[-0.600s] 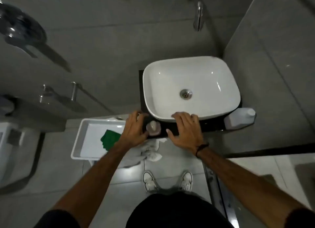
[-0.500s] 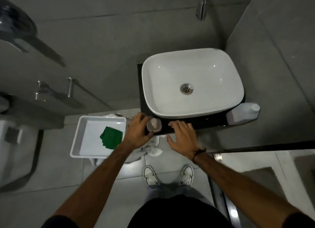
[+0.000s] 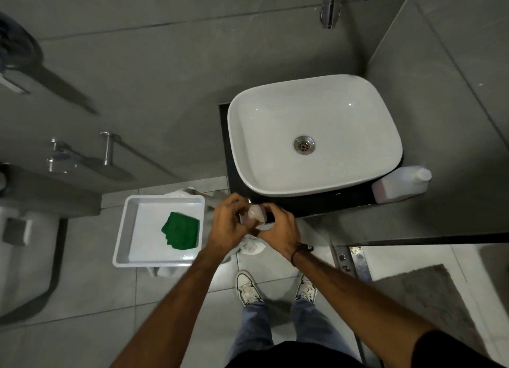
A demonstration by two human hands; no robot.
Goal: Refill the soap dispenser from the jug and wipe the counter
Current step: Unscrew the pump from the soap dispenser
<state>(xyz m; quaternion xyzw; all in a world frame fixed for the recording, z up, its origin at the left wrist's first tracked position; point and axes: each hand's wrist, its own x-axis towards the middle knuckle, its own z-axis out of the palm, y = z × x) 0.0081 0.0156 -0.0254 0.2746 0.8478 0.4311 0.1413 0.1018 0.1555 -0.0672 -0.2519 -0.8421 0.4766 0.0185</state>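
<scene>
1. a small pale pink translucent soap dispenser [image 3: 256, 214] is seen at the front left corner of the dark counter [image 3: 316, 205], just in front of the white rounded-rectangular ceramic basin [image 3: 314, 136].
2. the dispenser is gripped from the left by the left hand [image 3: 227, 225], its fingers curled closely around the side of the body.
3. the dispenser is enclosed from the right by the right hand [image 3: 281, 231], its fingers bent narrowly over the top and front; a dark band is worn at that wrist.
4. whether the pump top is on or off cannot be told, since most of the dispenser is hidden by the two hands.
5. a white plastic jug with a pinkish base [image 3: 400, 184] is seen lying on its side on the counter, touching the front right corner of the basin, well apart from both hands.
6. a folded green cloth [image 3: 181, 230] is seen inside a white rectangular plastic tray [image 3: 129, 230], to the left of the basin and below counter level.
7. a chrome tap [image 3: 329, 5] is mounted on the grey wall behind the basin.
</scene>
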